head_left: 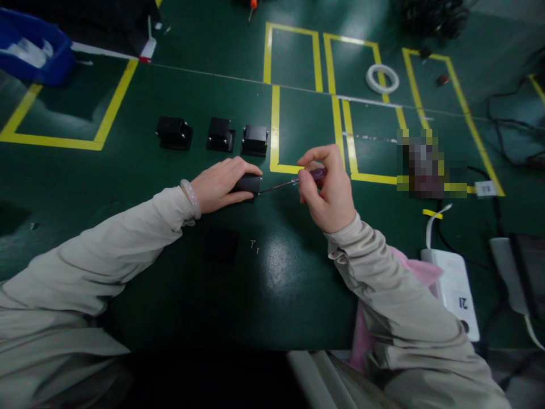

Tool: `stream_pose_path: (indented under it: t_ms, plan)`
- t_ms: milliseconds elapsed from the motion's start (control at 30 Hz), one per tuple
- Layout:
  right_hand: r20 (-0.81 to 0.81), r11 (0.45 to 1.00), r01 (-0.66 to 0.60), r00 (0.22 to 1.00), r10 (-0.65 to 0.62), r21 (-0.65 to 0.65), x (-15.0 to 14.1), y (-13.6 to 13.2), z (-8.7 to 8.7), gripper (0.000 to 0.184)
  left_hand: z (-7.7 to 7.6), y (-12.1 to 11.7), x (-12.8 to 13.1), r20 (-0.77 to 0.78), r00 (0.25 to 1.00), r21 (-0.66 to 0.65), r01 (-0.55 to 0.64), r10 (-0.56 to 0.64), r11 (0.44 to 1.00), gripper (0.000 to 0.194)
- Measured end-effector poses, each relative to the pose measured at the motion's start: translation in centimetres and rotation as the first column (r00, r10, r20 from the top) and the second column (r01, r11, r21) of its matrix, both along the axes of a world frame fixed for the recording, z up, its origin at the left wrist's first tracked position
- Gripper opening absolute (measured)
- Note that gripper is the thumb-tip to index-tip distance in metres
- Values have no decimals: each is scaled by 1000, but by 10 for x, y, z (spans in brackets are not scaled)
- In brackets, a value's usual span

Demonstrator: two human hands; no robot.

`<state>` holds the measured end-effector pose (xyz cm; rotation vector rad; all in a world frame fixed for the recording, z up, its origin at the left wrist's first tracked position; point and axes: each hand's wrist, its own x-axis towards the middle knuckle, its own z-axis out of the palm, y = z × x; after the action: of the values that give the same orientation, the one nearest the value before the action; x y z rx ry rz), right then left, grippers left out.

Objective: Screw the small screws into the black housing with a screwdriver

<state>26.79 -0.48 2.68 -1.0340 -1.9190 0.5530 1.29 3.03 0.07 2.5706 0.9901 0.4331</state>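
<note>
My left hand (225, 183) is closed over a small black box (248, 184), pressing it on the green tabletop. A screwdriver (315, 175) with a dark purplish handle is pinched in my right hand (327, 190). Its thin shaft slants left, and the tip meets the near right corner of the box, where a small screw head seems to sit. Close to me lie a flat black square plate (221, 245) and a few loose screws (252, 243). Beyond my left hand stand three similar black boxes: a left one (174, 133), a middle one (220, 134) and a right one (255, 140).
Yellow tape (275, 128) marks rectangles on the green table (293, 295). A white tape roll (382, 78) lies at the back right. A blue bin (38, 48) stands far left. A white power strip (453, 284) and cables are beside my right forearm. An orange-handled tool (253, 4) lies at the back.
</note>
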Motion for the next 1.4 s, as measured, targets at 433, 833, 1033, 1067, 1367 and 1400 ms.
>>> stream_pose_path:
  t_ms: [433, 833, 1033, 1067, 1367, 1400]
  plan:
    - [23, 1000, -3, 1000, 3, 12, 0, -2, 3, 17, 0, 0, 0, -3, 1000, -14, -4, 4, 1000, 43]
    - [38, 1000, -12, 999, 12, 12, -1, -3, 4, 26, 0, 0, 1, -4, 1000, -30, -14, 14, 999, 43]
    - [48, 1000, 2, 999, -1, -17, -2, -4, 8, 27, 0, 0, 0, 5, 1000, -24, -7, 7, 1000, 44]
    - [46, 1000, 8, 999, -7, -23, -2, -4, 8, 28, -1, 0, -1, 5, 1000, -23, -9, 10, 1000, 44]
    - [23, 1000, -1, 1000, 1, -4, -1, -2, 4, 27, 0, 0, 0, 2, 1000, -16, -13, 13, 1000, 43]
    - [28, 1000, -1, 1000, 1, -9, -1, -3, 5, 26, 0, 0, 0, 4, 1000, -19, -15, 15, 1000, 43]
